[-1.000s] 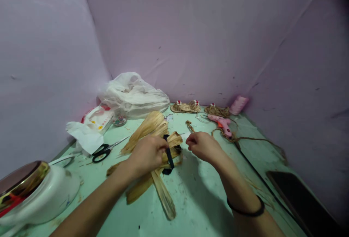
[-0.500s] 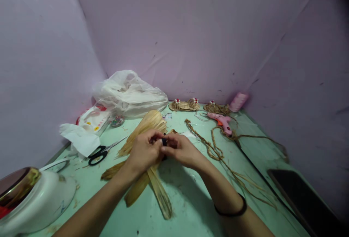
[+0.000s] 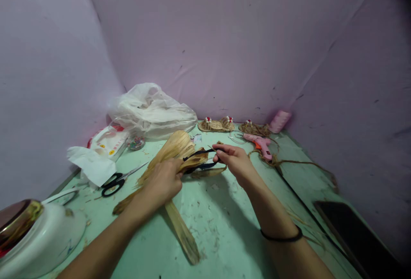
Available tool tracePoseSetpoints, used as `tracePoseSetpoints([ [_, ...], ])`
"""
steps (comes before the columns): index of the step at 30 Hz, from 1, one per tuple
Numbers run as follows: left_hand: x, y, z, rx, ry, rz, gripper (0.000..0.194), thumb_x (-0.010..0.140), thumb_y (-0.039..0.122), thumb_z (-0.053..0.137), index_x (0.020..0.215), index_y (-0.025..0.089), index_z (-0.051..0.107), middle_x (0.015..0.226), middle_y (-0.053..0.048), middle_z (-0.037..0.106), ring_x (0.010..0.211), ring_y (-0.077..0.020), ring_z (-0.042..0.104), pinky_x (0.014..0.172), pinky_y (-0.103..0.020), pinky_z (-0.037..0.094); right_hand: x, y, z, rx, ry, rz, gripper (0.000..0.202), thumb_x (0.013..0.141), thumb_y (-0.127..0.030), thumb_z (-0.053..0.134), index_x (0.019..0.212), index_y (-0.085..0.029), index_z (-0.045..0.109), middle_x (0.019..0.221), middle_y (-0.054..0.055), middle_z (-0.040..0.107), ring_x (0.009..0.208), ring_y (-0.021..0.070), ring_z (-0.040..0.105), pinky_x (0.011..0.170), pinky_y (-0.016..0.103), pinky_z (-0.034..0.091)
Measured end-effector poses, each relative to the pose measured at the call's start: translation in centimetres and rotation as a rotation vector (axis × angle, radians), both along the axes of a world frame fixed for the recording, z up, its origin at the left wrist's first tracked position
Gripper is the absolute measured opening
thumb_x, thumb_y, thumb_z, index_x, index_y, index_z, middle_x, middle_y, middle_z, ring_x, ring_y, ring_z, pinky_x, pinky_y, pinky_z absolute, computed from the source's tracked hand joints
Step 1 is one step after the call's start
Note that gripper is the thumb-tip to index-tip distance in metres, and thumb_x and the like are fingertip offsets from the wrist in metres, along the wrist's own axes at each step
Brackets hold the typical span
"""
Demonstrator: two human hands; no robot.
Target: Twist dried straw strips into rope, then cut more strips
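Observation:
My left hand (image 3: 165, 179) is closed around dry corn husks (image 3: 176, 144), whose pale broad ends fan out beyond it. Darker husk tips (image 3: 199, 159) stick out to the right of its fingers. A black band (image 3: 207, 165) stretches in two strands from those tips across to my right hand (image 3: 236, 161). There, thumb and fingers pinch the band's far end. One long husk strip (image 3: 183, 232) slants toward me below the left hand. Where the band meets the bundle is partly hidden by the husks and left fingers.
Black-handled scissors (image 3: 117, 181) lie left of the husks, near white paper (image 3: 91, 165) and a plastic bag (image 3: 154, 114). Woven slippers (image 3: 217, 125), a pink glue gun (image 3: 260, 143) and a thread spool (image 3: 280, 120) are at the back. A teapot-like white vessel (image 3: 62, 236) stands front left.
My hands were together over a small black band. The right hand has moved right, drawing the band out long, while the left has shifted down-left onto the husks.

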State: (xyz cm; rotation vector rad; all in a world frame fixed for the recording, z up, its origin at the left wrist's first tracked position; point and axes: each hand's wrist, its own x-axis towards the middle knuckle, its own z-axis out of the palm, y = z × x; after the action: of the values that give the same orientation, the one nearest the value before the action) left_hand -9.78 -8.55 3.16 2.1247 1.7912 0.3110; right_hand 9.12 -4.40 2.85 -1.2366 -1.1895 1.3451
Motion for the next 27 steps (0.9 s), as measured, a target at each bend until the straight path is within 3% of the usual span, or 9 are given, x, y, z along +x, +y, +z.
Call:
tracePoseSetpoints([
  [4,-2.2,0.8,1.4,-0.107,-0.198,-0.081,0.03,0.063,0.018,0.043,0.081,0.025,0.066,0.072,0.002,0.064,0.071,-0.019,0.057,0.06,-0.024,0.04,1.4,1.0,-0.7,0.009,-0.024,-0.157,0.016,0.063,-0.025,0.054,0.072,-0.013,0.062,0.059,0.0,0.06,0.051,0.0088,0.049,0.054,0.022,0.037],
  [7,-3.1,0.8,2.0,-0.175,-0.301,-0.093,0.033,0.059,0.02,0.045,0.081,0.025,0.068,0.07,0.003,0.065,0.065,-0.0181,0.057,0.055,-0.023,0.039,1.8,1.2,-0.5,0.023,0.016,-0.214,0.013,0.063,-0.023,0.054,0.07,-0.014,0.061,0.065,0.0,0.061,0.056,0.0091,0.051,0.055,0.02,0.038],
  [13,-3.9,1.2,1.9,-0.18,-0.108,0.166,0.028,0.052,0.019,0.044,0.069,0.02,0.066,0.058,-0.002,0.062,0.055,-0.0198,0.056,0.046,-0.024,0.034,1.5,0.9,0.7,-0.033,0.24,-0.329,0.011,0.067,-0.021,0.054,0.076,-0.016,0.058,0.062,-0.002,0.058,0.052,0.0084,0.052,0.052,0.021,0.044],
  [18,-4.6,2.1,1.4,-0.11,0.02,0.262,0.022,0.055,0.018,0.04,0.064,0.018,0.06,0.062,-0.006,0.062,0.06,-0.0227,0.057,0.048,-0.026,0.034,1.9,0.8,1.1,-0.076,0.431,-0.38,0.007,0.073,-0.019,0.049,0.078,-0.018,0.055,0.059,-0.004,0.055,0.044,0.007,0.051,0.046,0.021,0.047],
  [22,-4.9,2.0,1.3,-0.099,0.167,0.252,0.027,0.061,0.025,0.045,0.081,0.015,0.06,0.079,-0.011,0.062,0.074,-0.0265,0.057,0.06,-0.031,0.039,2.3,0.8,1.5,-0.066,0.555,-0.417,0.006,0.076,-0.017,0.046,0.075,-0.017,0.052,0.055,-0.004,0.055,0.042,0.0068,0.052,0.044,0.019,0.047],
  [25,-3.9,1.2,1.7,0.081,0.188,0.166,0.052,0.06,0.033,0.054,0.11,0.015,0.051,0.108,-0.014,0.053,0.102,-0.0311,0.047,0.08,-0.038,0.037,1.8,0.4,2.0,-0.063,0.575,-0.286,0.006,0.075,-0.018,0.048,0.073,-0.016,0.053,0.057,-0.001,0.059,0.043,0.0082,0.054,0.044,0.02,0.048],
  [27,-2.5,0.7,2.0,0.208,0.092,0.102,0.061,0.064,0.034,0.054,0.121,0.017,0.042,0.118,-0.012,0.047,0.11,-0.0293,0.04,0.088,-0.04,0.033,1.0,-0.3,2.4,-0.031,0.581,-0.179,0.009,0.076,-0.018,0.047,0.074,-0.014,0.055,0.063,0.001,0.062,0.045,0.0082,0.055,0.044,0.02,0.048],
])
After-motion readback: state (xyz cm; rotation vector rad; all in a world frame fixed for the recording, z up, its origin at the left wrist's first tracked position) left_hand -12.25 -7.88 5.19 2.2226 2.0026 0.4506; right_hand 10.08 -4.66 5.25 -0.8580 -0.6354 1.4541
